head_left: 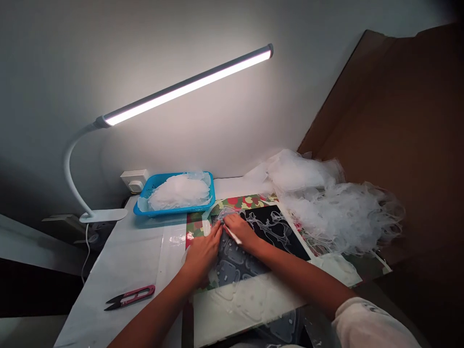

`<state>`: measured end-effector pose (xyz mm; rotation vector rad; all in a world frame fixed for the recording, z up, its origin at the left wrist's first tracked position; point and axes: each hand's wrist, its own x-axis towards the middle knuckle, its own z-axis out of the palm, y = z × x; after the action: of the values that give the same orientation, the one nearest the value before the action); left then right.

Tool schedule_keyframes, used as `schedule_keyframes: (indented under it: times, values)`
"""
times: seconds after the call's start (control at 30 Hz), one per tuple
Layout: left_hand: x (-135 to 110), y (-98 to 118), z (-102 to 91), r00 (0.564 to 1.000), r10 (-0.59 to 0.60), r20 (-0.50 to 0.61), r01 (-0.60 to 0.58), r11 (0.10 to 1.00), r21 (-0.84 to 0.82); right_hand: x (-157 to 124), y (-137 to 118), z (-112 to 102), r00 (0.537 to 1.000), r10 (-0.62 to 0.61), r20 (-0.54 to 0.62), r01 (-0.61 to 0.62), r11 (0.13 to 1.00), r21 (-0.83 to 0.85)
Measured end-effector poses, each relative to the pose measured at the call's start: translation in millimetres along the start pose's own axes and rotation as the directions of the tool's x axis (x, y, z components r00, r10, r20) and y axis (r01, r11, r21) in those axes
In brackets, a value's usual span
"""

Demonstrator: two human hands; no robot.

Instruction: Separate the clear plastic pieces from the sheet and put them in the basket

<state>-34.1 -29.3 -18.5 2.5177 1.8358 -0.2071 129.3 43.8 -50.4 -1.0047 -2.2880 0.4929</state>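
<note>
Pink-handled thread snips (129,297) lie on the white-covered surface (119,251) well apart from the hands, and beyond them a blue plastic tray (170,211) holds a heap of translucent white film offcuts (179,192). The left hand (203,253) presses on a clear moulded plastic sheet (232,265), which runs toward the person past the near edge of a black mat (286,232), and whether that grip is clamped I cannot tell; the right hand (241,231) has its grip closed on a white strip (234,236) pointing down and right. Further right, a loose pile of white film scraps (337,212) spreads against a brown cardboard sheet (384,121).

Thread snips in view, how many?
1: pink-handled thread snips lying on the white bench cover, near the left hand; others could be hidden.
</note>
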Motion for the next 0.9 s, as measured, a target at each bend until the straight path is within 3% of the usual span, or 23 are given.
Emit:
schedule_keyframes:
  times: [0.07,0.13,0.17,0.23,0.3,0.4,0.47,0.53,0.6,0.7,0.8,0.9]
  values:
    - [-1.0,1.1,0.2,1.000,-0.017,0.004,0.017,1.000,0.001,2.0,5.0,-10.6,0.999,-0.006,-0.039,0.005,1.000,-0.022]
    - [-1.9,0.6,0.8,0.999,-0.036,0.016,0.037,0.999,-0.018,1.8,18.4,-34.3,0.978,0.099,-0.183,-0.094,0.995,0.033]
    - [-1.9,-0.6,0.9,0.999,-0.044,0.025,0.045,0.998,-0.036,0.4,27.4,-49.1,0.937,0.196,-0.289,-0.179,0.980,0.086]
    - [0.2,-4.9,-0.9,0.998,-0.045,0.040,0.049,0.994,-0.097,-5.2,45.1,-77.6,0.783,0.401,-0.475,-0.352,0.916,0.192]
    - [6.6,-11.0,-6.6,0.997,-0.055,0.049,0.063,0.977,-0.202,-13.3,53.7,-97.1,0.731,0.500,-0.464,-0.388,0.864,0.320]
    - [24.0,-18.8,-21.9,0.989,-0.146,0.009,0.132,0.867,-0.480,-26.0,36.4,-102.5,0.827,0.459,-0.325,-0.305,0.852,0.426]
    - [36.6,-20.2,-32.0,0.988,-0.151,0.020,0.118,0.677,-0.726,-33.1,9.6,-95.3,0.878,0.394,-0.271,-0.256,0.866,0.430]
    - [46.0,-18.6,-37.2,0.993,-0.064,0.099,0.117,0.441,-0.890,-38.4,-17.8,-86.2,0.917,0.338,-0.210,-0.228,0.879,0.418]
    - [50.6,-15.8,-35.8,0.984,-0.008,0.177,0.169,0.330,-0.929,-40.9,-36.1,-79.3,0.961,0.264,-0.084,-0.204,0.880,0.429]
    - [50.4,-14.3,-25.3,0.987,-0.077,0.138,0.157,0.379,-0.912,-35.4,-37.0,-74.7,0.961,0.274,0.026,-0.246,0.812,0.530]
    - [46.5,-16.4,-16.5,0.986,-0.154,0.059,0.123,0.445,-0.887,-20.8,-16.8,-71.4,0.902,0.431,0.039,-0.350,0.674,0.651]
    - [43.2,-16.3,-15.1,0.981,-0.191,0.044,0.134,0.489,-0.862,-6.8,0.8,-65.1,0.873,0.456,0.172,-0.447,0.611,0.653]
